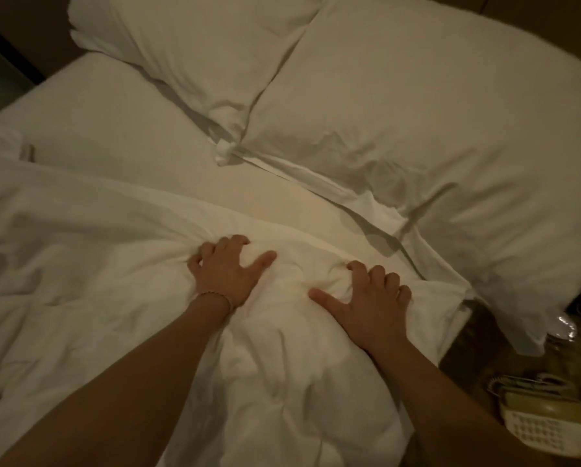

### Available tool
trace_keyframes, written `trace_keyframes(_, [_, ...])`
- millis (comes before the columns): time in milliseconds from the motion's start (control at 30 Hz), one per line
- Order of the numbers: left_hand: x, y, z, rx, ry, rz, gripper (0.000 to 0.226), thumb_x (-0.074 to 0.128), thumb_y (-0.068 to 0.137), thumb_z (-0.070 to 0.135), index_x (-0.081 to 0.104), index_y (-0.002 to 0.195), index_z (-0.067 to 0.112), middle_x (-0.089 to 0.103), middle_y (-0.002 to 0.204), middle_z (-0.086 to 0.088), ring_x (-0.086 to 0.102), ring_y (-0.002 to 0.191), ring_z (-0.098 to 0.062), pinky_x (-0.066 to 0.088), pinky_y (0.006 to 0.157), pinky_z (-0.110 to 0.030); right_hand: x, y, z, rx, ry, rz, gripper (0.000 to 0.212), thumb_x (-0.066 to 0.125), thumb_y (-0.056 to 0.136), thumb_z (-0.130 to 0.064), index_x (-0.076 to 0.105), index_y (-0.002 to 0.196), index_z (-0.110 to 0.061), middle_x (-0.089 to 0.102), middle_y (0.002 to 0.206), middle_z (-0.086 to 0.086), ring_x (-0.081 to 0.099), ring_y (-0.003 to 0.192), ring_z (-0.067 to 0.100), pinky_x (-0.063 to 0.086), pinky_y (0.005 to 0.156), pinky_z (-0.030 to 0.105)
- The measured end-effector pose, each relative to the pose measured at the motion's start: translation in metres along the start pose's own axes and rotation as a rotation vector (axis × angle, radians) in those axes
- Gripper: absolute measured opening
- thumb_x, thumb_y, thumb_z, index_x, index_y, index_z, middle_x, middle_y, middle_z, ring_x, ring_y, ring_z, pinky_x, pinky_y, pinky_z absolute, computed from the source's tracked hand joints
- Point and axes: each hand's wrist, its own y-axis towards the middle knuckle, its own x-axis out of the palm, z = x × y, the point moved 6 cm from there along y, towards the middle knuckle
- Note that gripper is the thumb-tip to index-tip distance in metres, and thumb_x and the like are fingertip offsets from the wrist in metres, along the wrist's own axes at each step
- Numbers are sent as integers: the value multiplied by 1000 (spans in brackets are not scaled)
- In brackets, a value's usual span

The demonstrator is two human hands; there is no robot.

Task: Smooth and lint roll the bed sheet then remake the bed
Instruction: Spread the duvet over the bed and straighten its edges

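Together, both hands (226, 276) clutch bunched duvet (80, 264).

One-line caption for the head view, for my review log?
Both hands, left hand and right hand, grip the bunched white duvet below two pillows; a telephone sits beside the bed.

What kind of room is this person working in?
Probably a hotel bedroom. There is a bed with white sheets and two plump pillows, and a corded desk phone beside it. Both hands are gripping the white duvet.
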Motion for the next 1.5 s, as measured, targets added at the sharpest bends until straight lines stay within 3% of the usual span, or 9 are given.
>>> trace_keyframes(133, [-2, 9, 3, -234, -71, 84, 80, 26, 85, 86, 70, 122, 30, 68, 122, -7, 54, 121, -29, 27, 109, -45, -2, 5, 0, 6, 28, 21, 85, 18, 71, -95, 53, 106, -25, 64, 102, -1, 56, 99, 24, 33, 91, 43])
trace_keyframes(200, [-11, 6, 15, -264, -266, 202, 68, 37, 86, 80, 76, 89, 25, 74, 96, -6, 64, 101, -28, 38, 96, -39, -3, 5, 0, 15, 150, -45, 79, 19, 72, -93, 51, 91, -24, 68, 92, -2, 61, 90, 22, 40, 90, 41])
trace_keyframes(300, [-40, 2, 51, -230, -608, 367, 59, 47, 78, 69, 46, 50, 17, 49, 52, -1, 50, 61, -22, 41, 70, -37, -29, 2, 6, 52, 409, -15, 75, 31, 74, -90, 55, 76, -18, 66, 78, -5, 60, 74, 15, 51, 78, 38])
trace_keyframes(433, [-92, 5, 107, -128, -768, 536, 54, 64, 82, 42, 38, 49, 7, 25, 51, -1, 26, 52, -14, 26, 58, -35, -97, -1, 29, 23, 544, 172, 69, 41, 74, -82, 63, 74, -17, 65, 72, -1, 59, 71, 20, 48, 69, 35])
trace_keyframes(833, [-311, 8, 363, 191, -836, 912, 51, 64, 77, 32, 26, 46, 16, 25, 44, -2, 26, 51, -16, 18, 53, -33, -361, 20, 125, -39, 728, 602, 63, 55, 75, -74, 42, 55, -16, 51, 50, -1, 52, 54, 22, 44, 52, 38])
trace_keyframes(967, [-251, 63, 428, 226, -533, 604, 46, 51, 84, 56, 51, 58, 18, 50, 55, 2, 57, 71, -29, 37, 69, -38, -366, 72, 174, 34, 482, 530, 63, 43, 79, -82, 49, 71, -19, 60, 71, 1, 56, 72, 24, 48, 64, 39])
trace_keyframes(1067, [-134, 77, 428, 239, -170, 267, 55, 37, 93, 71, 71, 95, 27, 71, 105, 0, 58, 109, -27, 30, 90, -41, -300, 106, 220, 169, 375, 340, 74, 31, 74, -91, 50, 86, -20, 65, 86, 5, 60, 81, 28, 51, 78, 42])
trace_keyframes(1267, [-68, 69, 412, 303, -146, 324, 55, 34, 93, 69, 66, 103, 25, 63, 109, 6, 45, 115, -24, 23, 93, -42, -254, 114, 231, 164, 266, 395, 70, 18, 84, -82, 49, 94, -19, 60, 97, 2, 56, 93, 28, 40, 88, 46])
trace_keyframes(1500, [-90, 56, 397, 409, -154, 378, 54, 30, 93, 64, 58, 116, 25, 56, 118, 0, 47, 113, -28, 29, 98, -42, -272, 126, 170, 17, 270, 399, 81, 23, 84, -80, 40, 134, -19, 50, 131, 5, 48, 116, 27, 38, 97, 45])
